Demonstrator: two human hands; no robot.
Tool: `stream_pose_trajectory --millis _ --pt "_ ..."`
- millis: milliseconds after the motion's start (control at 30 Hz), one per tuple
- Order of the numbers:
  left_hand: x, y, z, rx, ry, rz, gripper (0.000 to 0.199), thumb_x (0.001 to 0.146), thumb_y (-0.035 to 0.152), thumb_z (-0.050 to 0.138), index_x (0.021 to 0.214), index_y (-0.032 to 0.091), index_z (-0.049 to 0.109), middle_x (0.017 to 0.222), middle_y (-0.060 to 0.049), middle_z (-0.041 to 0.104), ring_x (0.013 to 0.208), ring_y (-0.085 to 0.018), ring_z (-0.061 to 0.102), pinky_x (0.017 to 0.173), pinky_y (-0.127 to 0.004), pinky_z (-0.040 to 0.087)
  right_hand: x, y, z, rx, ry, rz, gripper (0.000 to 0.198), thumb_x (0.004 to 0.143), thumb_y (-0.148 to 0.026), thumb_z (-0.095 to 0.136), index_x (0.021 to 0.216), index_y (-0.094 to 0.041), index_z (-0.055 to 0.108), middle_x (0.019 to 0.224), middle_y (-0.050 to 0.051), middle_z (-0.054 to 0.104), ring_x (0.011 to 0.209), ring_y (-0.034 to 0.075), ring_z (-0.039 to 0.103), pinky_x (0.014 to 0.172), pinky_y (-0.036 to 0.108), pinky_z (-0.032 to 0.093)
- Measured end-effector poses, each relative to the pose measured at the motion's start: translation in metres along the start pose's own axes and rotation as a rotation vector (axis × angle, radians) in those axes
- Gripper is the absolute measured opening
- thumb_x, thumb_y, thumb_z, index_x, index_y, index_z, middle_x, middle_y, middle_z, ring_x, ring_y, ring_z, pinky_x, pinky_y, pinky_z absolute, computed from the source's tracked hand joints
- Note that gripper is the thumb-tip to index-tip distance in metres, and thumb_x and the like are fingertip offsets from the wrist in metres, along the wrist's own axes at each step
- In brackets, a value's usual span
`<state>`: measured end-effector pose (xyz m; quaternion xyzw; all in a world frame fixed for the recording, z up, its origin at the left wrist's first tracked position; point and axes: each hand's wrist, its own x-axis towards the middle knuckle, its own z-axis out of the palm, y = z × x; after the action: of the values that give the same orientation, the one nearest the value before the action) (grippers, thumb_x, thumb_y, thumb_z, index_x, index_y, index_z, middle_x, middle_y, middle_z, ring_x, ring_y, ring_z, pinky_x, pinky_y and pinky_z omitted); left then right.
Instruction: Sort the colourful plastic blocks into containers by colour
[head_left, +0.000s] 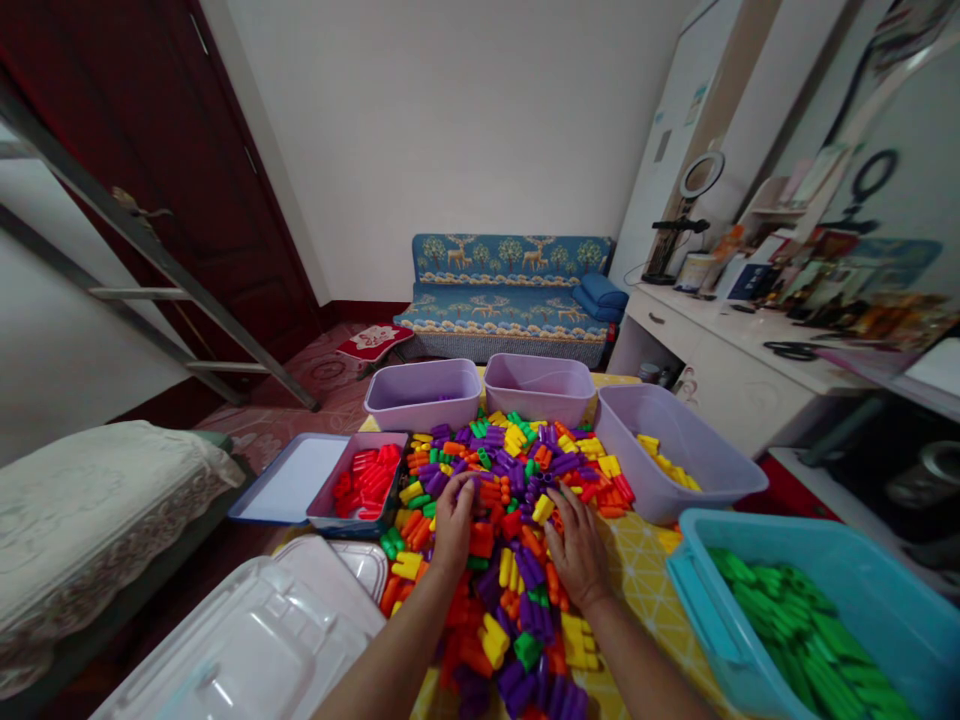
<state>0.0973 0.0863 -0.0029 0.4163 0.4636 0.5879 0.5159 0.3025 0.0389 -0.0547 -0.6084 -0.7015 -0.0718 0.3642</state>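
Note:
Plastic building blocks [517,570] in purple, orange, yellow, green and red lie in a loose heap on the table. Over the left middle of the heap is my left hand [454,515], its fingers curled in close together beside orange blocks [491,490]; what they pinch, if anything, is hidden. My right hand [579,548] reaches into the heap from the right. A yellow block [543,509] sits between its thumb and forefinger tips, apparently gripped, while the other fingers spread over orange blocks.
Behind the heap stand two lilac bins [424,395]. A third lilac bin [679,440] holds yellow blocks, a turquoise tub [705,600] green ones. At left, a box [319,510] contains red blocks, near white lids [262,640]. Yellow patterned cloth [637,560] covers the table.

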Motion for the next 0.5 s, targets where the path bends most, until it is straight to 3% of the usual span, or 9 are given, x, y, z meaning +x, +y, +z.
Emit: stream_pose_trajectory --millis 133,267,400,500 --pt "0.007 0.004 0.004 -0.049 0.096 0.008 0.052 0.067 0.052 0.076 0.104 0.016 0.070 0.093 -0.007 0.071 0.077 -0.017 0.065 0.060 -0.025 0.053 0.000 0.001 0.000 -0.003 -0.008 -0.005 0.045 0.094 -0.027 0.044 0.138 -0.020 0.046 0.144 0.013 0.049 0.132 0.026 0.047 0.106 0.047 0.045" --pt "0.026 0.023 0.008 -0.097 0.128 0.042 0.054 0.067 0.048 0.079 0.110 0.016 0.070 0.100 -0.008 0.071 0.082 -0.017 0.066 0.067 -0.025 0.054 -0.001 0.002 0.001 -0.007 0.004 -0.008 0.045 0.094 -0.029 0.045 0.139 -0.022 0.045 0.143 0.013 0.049 0.132 0.026 0.047 0.106 0.048 0.045" --pt "0.068 0.053 0.011 -0.124 0.180 0.093 0.048 0.074 0.040 0.073 0.116 0.017 0.067 0.105 -0.008 0.071 0.085 -0.017 0.067 0.075 -0.028 0.056 -0.001 0.002 0.002 -0.004 0.006 -0.016 0.045 0.095 -0.029 0.044 0.139 -0.021 0.045 0.143 0.013 0.049 0.132 0.027 0.047 0.106 0.049 0.044" --pt "0.106 0.075 0.008 0.113 0.226 0.224 0.037 0.078 0.028 0.067 0.113 0.016 0.070 0.105 -0.010 0.072 0.096 -0.022 0.067 0.089 -0.036 0.054 0.000 0.001 0.000 -0.012 -0.004 -0.012 0.044 0.095 -0.029 0.043 0.139 -0.021 0.045 0.143 0.013 0.049 0.131 0.027 0.047 0.106 0.048 0.044"
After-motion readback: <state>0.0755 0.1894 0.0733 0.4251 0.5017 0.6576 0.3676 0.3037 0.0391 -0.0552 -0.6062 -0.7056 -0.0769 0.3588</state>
